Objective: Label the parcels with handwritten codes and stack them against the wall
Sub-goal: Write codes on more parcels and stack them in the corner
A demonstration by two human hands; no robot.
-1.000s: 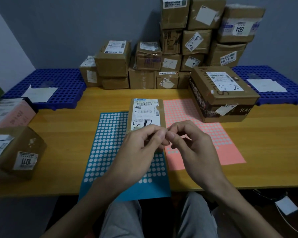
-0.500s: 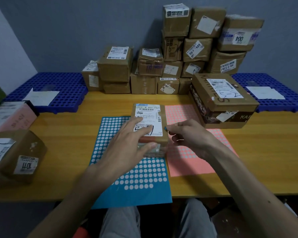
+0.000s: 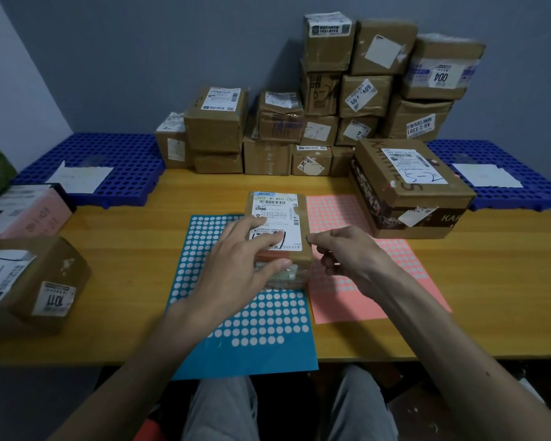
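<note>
Gripping small parcel with left hand, right hand pinching blue sticker beside it

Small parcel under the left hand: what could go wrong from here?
The left hand holds the small parcel with fingers over its label, so the blue dot sticker pinched in the right hand may land crooked or over the barcode. The blue sticker sheet overhangs the table edge; lifting the parcel might drag it off.

Left hand grips the small parcel on the blue sheet; right hand pinches a blue sticker beside it
</note>
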